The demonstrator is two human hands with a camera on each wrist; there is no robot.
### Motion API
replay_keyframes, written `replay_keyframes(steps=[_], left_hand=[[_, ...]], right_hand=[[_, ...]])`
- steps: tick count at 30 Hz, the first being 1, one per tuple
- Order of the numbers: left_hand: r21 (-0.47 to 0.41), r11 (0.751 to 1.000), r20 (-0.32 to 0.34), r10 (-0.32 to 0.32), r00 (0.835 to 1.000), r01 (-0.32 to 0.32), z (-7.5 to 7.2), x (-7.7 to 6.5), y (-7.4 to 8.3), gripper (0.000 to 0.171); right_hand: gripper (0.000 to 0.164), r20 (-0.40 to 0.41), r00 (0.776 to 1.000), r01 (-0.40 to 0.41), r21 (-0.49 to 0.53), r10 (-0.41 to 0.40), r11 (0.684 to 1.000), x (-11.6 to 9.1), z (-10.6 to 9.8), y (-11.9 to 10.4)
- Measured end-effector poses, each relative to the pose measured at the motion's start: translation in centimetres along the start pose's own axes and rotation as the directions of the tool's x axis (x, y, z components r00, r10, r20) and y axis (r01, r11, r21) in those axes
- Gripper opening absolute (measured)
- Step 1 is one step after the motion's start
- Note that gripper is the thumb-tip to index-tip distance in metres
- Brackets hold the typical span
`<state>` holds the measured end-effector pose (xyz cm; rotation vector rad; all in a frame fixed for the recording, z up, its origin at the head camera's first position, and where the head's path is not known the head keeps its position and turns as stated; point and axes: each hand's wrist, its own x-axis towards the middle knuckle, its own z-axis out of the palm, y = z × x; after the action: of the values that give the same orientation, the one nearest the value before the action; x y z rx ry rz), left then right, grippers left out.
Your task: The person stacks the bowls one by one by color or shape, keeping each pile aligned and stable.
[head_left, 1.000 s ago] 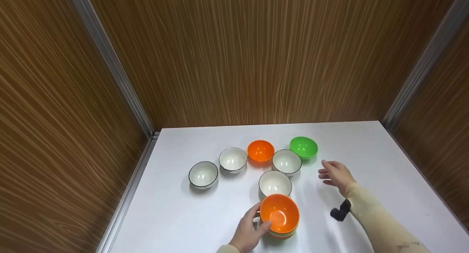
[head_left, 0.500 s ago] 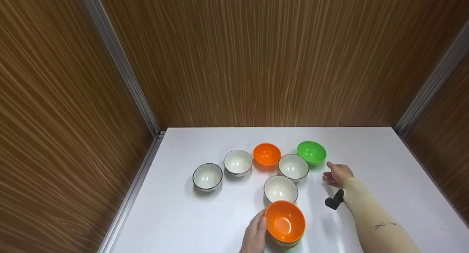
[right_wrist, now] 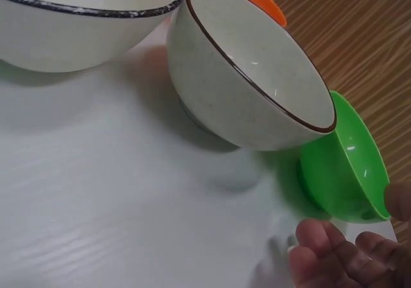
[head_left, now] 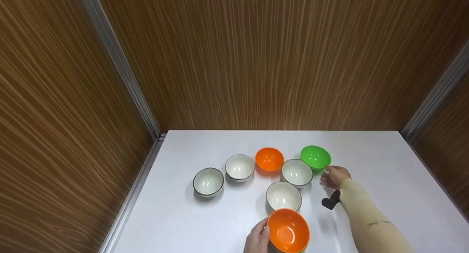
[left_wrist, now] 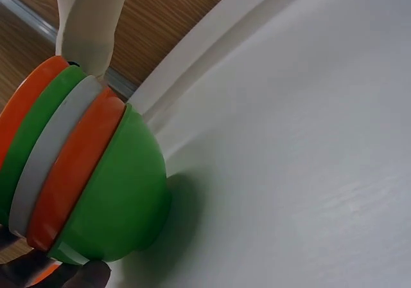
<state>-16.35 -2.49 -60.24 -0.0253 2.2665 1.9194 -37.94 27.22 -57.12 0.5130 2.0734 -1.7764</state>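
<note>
My left hand [head_left: 257, 239] grips the left side of a stack of nested bowls, whose top one is an orange bowl [head_left: 288, 230]. Seen from the left wrist, the stack also shows grey and orange layers, with a green bowl [left_wrist: 122, 198] at the bottom; dark fingers curl against its lower edge. At the far right of the group sits a single green bowl [head_left: 315, 157]. My right hand [head_left: 336, 177] is at its near right side, thumb at the rim and fingers loosely bent below it. In the right wrist view those fingers [right_wrist: 350, 256] hold nothing.
Several white bowls with dark rims stand about: the leftmost bowl [head_left: 208, 182], one beside the orange bowl [head_left: 269, 159] at the back, one touching or nearly touching the green bowl, and one just behind the stack. Wood-grain walls [head_left: 256, 62] enclose the white table [head_left: 176, 223].
My right hand has moved in to the green bowl's rim, from a small distance away. The left hand stays on the stack. The head view has shifted slightly.
</note>
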Motion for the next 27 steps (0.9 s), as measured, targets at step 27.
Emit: replay_keyframes(steps=[27], left_hand=[[0.056, 0.985, 0.051, -0.163, 0.985, 0.16, 0.9, -0.2, 0.8, 0.094]], right_hand=[[0.05, -0.03, 0.998, 0.057, 0.188, -0.053, 0.98, 1.2, 0.5, 0.9]])
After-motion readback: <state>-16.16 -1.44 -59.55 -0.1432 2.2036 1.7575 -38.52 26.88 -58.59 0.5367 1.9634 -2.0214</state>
